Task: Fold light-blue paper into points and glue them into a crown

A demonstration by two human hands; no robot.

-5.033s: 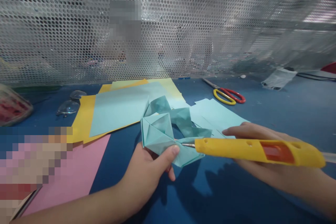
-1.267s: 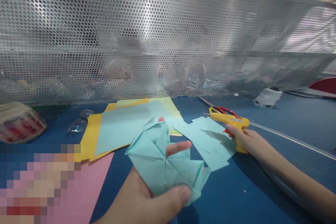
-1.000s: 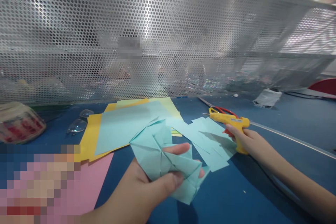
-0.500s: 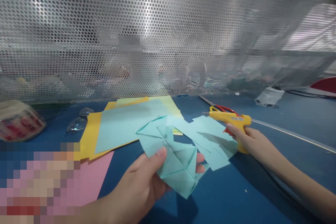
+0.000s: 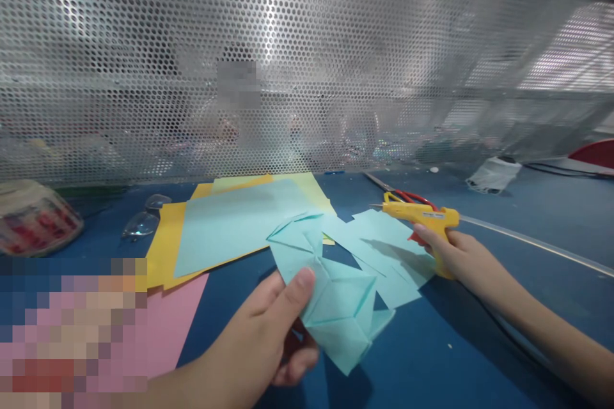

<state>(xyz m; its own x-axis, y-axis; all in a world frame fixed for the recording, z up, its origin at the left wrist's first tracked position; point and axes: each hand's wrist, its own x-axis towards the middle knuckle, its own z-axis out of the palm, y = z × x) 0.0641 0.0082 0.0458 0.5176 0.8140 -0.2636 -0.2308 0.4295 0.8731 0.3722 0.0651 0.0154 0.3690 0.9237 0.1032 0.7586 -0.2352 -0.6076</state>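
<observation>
Between the thumb and fingers of my left hand (image 5: 283, 319) is a folded light-blue paper piece (image 5: 343, 300), creased and tilted above the table, with a loose flap at its lower right. My right hand (image 5: 455, 255) is wrapped round the handle of a yellow hot glue gun (image 5: 422, 216). The nozzle points left, away from the folded paper and not touching it. A clear glue stick (image 5: 537, 245) runs out from the rear of the gun. Several light-blue paper sheets (image 5: 393, 268) lie below the gun, partly in its shadow.
A stack of blue and yellow paper (image 5: 230, 223) lies behind my left hand, pink paper (image 5: 177, 319) nearer. Eyeglasses (image 5: 141, 223), a tape roll (image 5: 36, 217), scissors (image 5: 407, 197) and a face mask (image 5: 494, 174) are around. A perforated metal screen (image 5: 307, 77) rises behind; a person is beyond it.
My left hand has shifted the folded paper slightly right and down, and its fingers no longer show past the paper's right edge. My right hand and the glue gun have stayed in place.
</observation>
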